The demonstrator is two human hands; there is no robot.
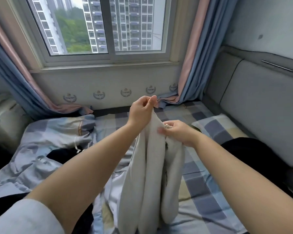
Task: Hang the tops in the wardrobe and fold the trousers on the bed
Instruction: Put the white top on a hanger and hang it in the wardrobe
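Sorting barely begun: one garment in hand, nothing folded.
Left hand (pixel 142 110) and right hand (pixel 177 132) pinch the top edge of a pale grey garment (pixel 149 174) hanging over the checked bed (pixel 210 183); dark clothes (pixel 64 153) lie unsorted.

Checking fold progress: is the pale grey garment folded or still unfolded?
Unfolded. The pale grey garment hangs bunched in loose vertical folds, pinched at its top edge by the left hand and right hand, above the bed.

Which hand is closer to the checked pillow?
The right hand. It grips the pale garment just left of the checked pillow. The left hand pinches the garment's top, higher and farther left.
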